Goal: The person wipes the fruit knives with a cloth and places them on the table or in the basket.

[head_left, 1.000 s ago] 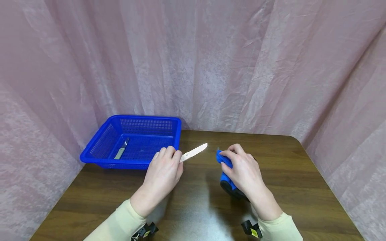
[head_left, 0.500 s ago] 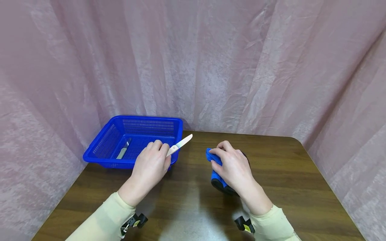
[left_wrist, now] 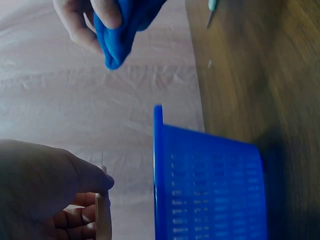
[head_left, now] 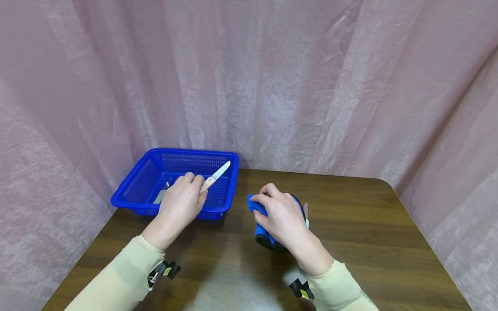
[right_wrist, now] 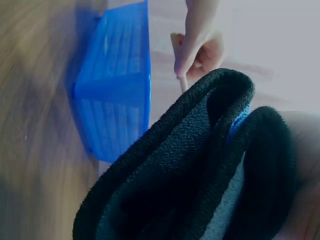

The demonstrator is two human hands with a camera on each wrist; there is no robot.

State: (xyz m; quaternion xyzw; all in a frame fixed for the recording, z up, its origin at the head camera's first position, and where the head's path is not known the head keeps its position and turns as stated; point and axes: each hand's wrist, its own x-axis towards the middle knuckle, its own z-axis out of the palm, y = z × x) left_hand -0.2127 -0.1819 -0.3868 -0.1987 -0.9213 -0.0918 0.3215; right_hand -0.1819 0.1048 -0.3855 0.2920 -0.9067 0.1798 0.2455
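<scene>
My left hand (head_left: 180, 202) grips a small knife (head_left: 215, 176) by its cream handle. The blade points away to the upper right, over the right part of the blue basket (head_left: 232, 190). In the left wrist view the thumb lies along the knife handle (left_wrist: 103, 215). My right hand (head_left: 283, 216) pinches a folded blue cloth (head_left: 261, 207) with black edging, held above the table. Its black-edged folds fill much of the right wrist view. Inside the basket lies another knife (head_left: 159, 196) with a pale green handle, partly hidden by the left hand.
A further knife (head_left: 306, 211) lies on the wooden table (head_left: 358, 233) to the right of the cloth, partly hidden behind the right hand. Pink curtains (head_left: 272, 86) hang behind the table and at its sides.
My left hand has carried the knife leftward from beside the basket to over it. The right hand has shifted left with the cloth, uncovering part of the knife on the table.
</scene>
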